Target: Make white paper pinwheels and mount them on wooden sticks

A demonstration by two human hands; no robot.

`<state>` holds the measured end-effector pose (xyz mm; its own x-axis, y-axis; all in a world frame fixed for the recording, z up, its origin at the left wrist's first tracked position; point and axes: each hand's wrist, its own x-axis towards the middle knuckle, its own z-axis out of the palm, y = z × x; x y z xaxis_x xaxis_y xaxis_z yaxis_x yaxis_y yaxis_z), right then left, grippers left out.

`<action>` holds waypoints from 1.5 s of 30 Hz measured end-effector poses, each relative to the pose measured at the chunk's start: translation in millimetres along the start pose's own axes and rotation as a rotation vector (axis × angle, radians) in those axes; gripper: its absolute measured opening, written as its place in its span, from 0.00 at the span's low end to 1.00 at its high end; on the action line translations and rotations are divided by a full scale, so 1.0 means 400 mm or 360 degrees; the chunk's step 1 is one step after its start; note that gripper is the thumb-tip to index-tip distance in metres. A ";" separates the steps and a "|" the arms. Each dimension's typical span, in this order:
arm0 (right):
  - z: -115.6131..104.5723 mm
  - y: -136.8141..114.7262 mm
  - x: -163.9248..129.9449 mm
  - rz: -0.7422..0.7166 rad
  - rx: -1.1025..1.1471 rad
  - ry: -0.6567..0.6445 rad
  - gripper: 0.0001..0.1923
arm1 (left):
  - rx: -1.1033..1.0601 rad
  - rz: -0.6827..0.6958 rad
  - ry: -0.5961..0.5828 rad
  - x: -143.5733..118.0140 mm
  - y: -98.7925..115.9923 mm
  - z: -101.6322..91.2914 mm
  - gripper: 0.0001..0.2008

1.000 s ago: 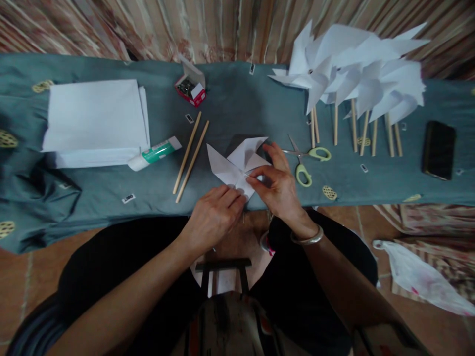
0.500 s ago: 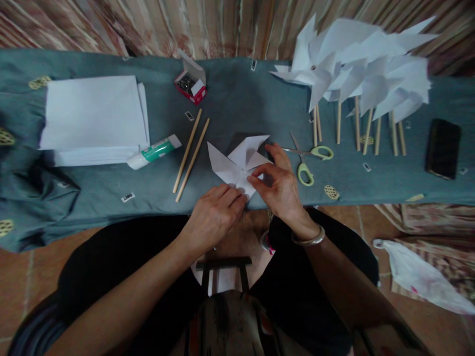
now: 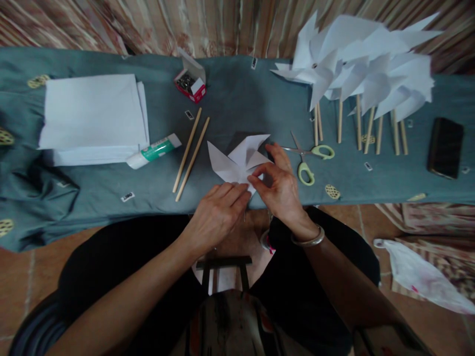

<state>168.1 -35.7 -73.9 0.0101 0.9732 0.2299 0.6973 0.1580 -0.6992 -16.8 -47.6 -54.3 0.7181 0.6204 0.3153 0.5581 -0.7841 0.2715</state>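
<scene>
A white paper pinwheel (image 3: pixel 237 156) with folded, pointed blades lies near the front edge of the cloth-covered table. Over its lower blade, my left hand (image 3: pixel 221 207) has its fingers closed together, gripping and pressing the paper. My right hand (image 3: pixel 279 185) pinches the pinwheel close to its centre between thumb and index finger, the other fingers bent along its right side. The fingers hide the lower part of the paper. Two wooden sticks (image 3: pixel 192 159) lie left of the pinwheel. Green-handled scissors (image 3: pixel 305 158) rest partly opened just right of my right hand.
At the left are a stack of white paper (image 3: pixel 91 111) and a glue stick (image 3: pixel 154 151). A small red box (image 3: pixel 190 84) of metal pieces stands behind the sticks. Several finished pinwheels (image 3: pixel 356 64) lie at the back right, near a dark phone (image 3: pixel 446 147).
My left hand has shifted slightly up and right over the lower blade, covering more of it. My right hand keeps its pinch near the centre.
</scene>
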 end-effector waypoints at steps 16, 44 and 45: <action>-0.001 -0.004 -0.011 -0.0061 -0.0138 -0.0008 0.03 | -0.0002 -0.0022 -0.0126 0.010 -0.005 0.003 0.12; -0.034 -0.034 -0.019 -0.0582 -0.0543 -0.0131 0.09 | -0.0055 -0.0026 -0.0186 0.012 -0.007 -0.001 0.14; -0.035 -0.032 -0.021 -0.0604 -0.0560 -0.0100 0.08 | -0.0050 -0.0024 -0.0194 0.012 -0.007 -0.001 0.14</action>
<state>169.0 -48.4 -57.4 -0.3257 0.8680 0.3748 0.8422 0.4465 -0.3021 -15.2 -42.4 -53.3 0.7558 0.6239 0.1987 0.5576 -0.7723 0.3043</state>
